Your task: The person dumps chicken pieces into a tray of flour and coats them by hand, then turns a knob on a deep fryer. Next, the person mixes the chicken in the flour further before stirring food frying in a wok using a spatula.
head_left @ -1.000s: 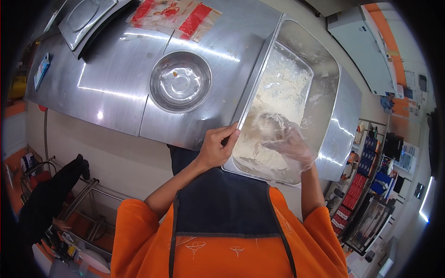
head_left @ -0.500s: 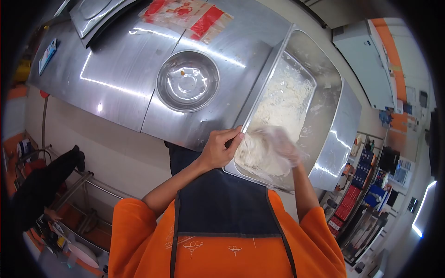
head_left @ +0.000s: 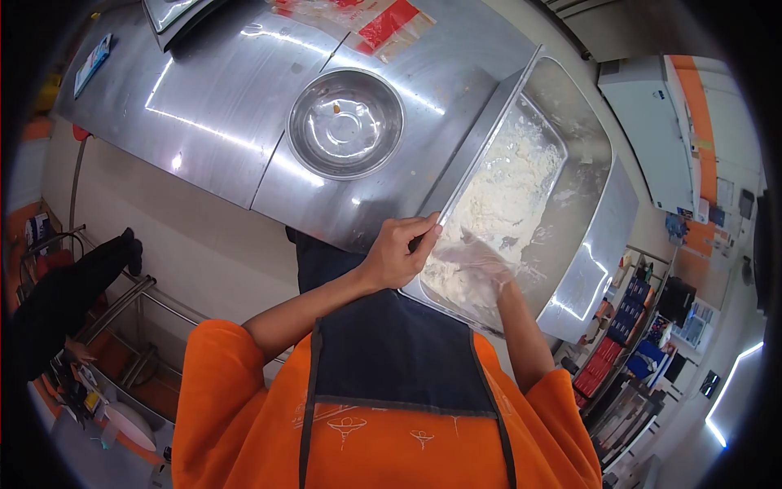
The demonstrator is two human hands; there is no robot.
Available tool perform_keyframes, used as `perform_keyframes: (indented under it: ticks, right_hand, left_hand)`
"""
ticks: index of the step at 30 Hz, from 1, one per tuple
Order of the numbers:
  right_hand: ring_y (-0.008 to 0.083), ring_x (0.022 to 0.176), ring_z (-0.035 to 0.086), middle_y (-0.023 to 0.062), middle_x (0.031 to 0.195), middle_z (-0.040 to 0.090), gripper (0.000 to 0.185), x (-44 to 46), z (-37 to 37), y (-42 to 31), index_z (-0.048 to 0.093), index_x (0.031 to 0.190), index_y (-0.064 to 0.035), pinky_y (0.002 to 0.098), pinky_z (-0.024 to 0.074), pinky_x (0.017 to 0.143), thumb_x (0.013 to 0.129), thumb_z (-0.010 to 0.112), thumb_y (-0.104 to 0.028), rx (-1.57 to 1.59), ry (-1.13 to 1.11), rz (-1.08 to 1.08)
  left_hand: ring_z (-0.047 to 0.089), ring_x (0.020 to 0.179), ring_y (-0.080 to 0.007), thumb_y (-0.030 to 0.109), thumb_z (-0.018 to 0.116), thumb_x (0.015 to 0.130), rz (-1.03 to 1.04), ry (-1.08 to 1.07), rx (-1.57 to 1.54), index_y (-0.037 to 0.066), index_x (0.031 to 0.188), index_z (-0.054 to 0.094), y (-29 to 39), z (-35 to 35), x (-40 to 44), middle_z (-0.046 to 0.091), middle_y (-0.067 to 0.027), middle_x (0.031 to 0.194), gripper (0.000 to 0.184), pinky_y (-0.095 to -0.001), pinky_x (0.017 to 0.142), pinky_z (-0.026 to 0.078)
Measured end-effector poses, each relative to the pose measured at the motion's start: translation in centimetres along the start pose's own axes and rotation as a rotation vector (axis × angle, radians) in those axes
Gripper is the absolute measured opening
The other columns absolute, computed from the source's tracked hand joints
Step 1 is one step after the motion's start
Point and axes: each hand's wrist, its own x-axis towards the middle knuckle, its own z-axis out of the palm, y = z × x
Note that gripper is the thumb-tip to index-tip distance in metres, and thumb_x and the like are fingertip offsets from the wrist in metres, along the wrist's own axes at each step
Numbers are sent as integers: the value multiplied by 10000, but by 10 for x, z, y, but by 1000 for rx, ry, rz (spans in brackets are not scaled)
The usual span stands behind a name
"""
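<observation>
Floury mixture (head_left: 507, 191) beneath right hand (head_left: 482, 262)

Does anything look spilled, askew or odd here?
A small orange-brown speck sits in the otherwise empty-looking steel bowl, like a stray leftover. Floury smears streak the inner wall of the deep steel pan.

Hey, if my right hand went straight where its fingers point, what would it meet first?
Probably the tub's side wall, beside your left hand, though your right hand may brush floury mix first; depth is unclear.
</observation>
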Motion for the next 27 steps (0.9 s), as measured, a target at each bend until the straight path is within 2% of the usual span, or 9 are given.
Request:
perform_keyframes:
  ticks: [5,10,13,15,18,21,23,26,27]
  right_hand:
    - [177,1060,604,97,1196,612,612,-11,20,-23,452,1356,25,282,494,927,823,712,-126,379,-84,9]
    - [171,1008,616,95,1097,650,484,-6,30,-14,547,1257,18,312,504,887,814,709,-87,224,119,-469]
    - [196,961,626,140,1026,664,392,3,-10,9,618,1154,6,318,490,852,795,731,-102,-318,372,-344]
    - [223,919,630,164,975,666,342,6,-30,32,643,1090,3,319,481,833,800,738,-150,-555,519,-527]
    - [302,918,630,177,965,669,348,-20,-38,38,654,1110,-5,352,471,865,823,711,-194,-1164,436,-350]
    - [325,987,612,190,1059,645,336,-53,-26,-32,643,1165,-20,364,460,899,865,665,-169,-618,383,-485]
    - [350,1050,585,214,1165,609,386,-44,-32,-52,596,1254,-21,388,446,935,895,635,-159,-18,295,-191]
    - [377,1120,552,267,1301,521,452,34,-87,12,478,1360,-7,432,423,985,934,560,-137,-1331,616,-840]
    - [385,1150,536,281,1321,501,477,52,-77,18,444,1380,-3,452,403,1007,929,543,-119,-920,564,-793]
  left_hand:
    - [498,472,-191,40,594,916,27,33,-3,-105,1082,629,-1,-1,-3,538,-181,624,224,-315,478,397]
    - [509,483,-178,40,604,913,-11,-12,27,-111,1074,634,5,-7,-1,569,-184,644,223,-309,484,402]
    - [504,468,-189,44,597,918,43,9,14,-93,1086,635,-2,-3,-1,551,-181,628,220,-316,477,402]
    - [503,468,-186,44,597,919,69,21,10,-81,1092,640,-5,-3,0,551,-176,627,218,-314,475,402]
    - [501,466,-178,43,598,919,52,7,7,-70,1099,644,-3,-3,-1,550,-170,625,218,-310,472,400]
    - [497,463,-169,43,603,917,36,-1,16,-73,1099,643,-3,-5,0,549,-167,623,219,-309,468,396]
    - [496,462,-164,41,608,913,32,-1,21,-79,1091,644,-1,-5,0,548,-167,622,217,-308,465,393]
    - [502,460,-176,41,611,912,28,17,29,-79,1078,649,-3,-4,-1,558,-177,630,209,-311,464,390]
    - [505,461,-185,43,612,910,26,13,15,-79,1073,651,-3,-3,-2,565,-182,639,207,-315,463,390]
